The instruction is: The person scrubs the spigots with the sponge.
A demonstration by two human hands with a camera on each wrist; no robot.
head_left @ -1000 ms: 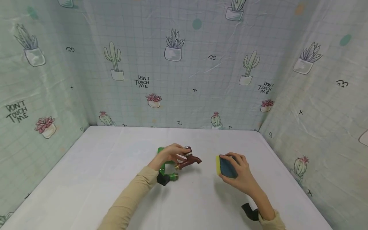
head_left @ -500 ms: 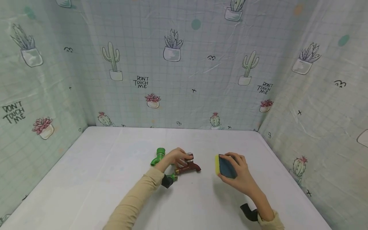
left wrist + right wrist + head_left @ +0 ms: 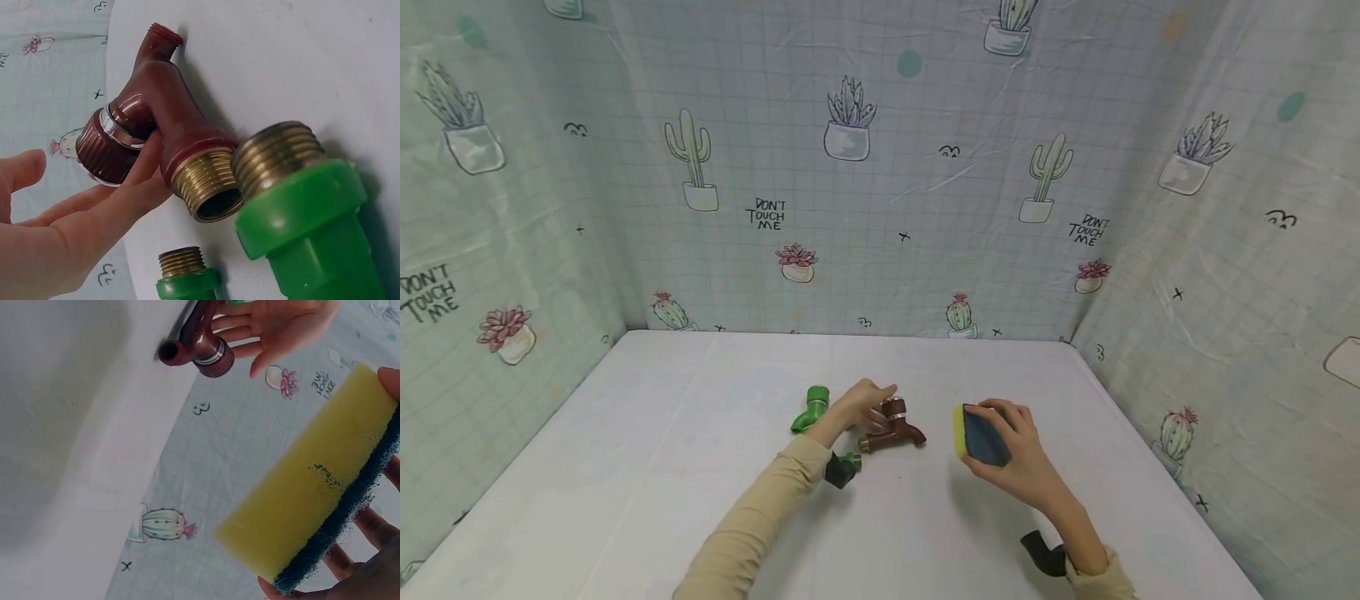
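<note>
A dark red tap with a ribbed knob and a brass threaded end rests on the white table. My left hand is beside it. In the left wrist view the thumb stands away from the knob, while the fingers reach behind the tap. The right wrist view shows the left palm facing out with fingers loosely spread. My right hand holds a yellow sponge with a dark blue-green scouring side, thumb and fingers at its edges, raised over the table.
A green pipe fitting lies left of the left hand. Another green fitting with brass thread shows partly under the left wrist. A black piece sits at the left wrist, and a curved black piece at the right. Patterned cloth walls surround the table.
The left hand lowered the tap onto the table and released its pinch on the knob. The right hand with the sponge has barely moved.
</note>
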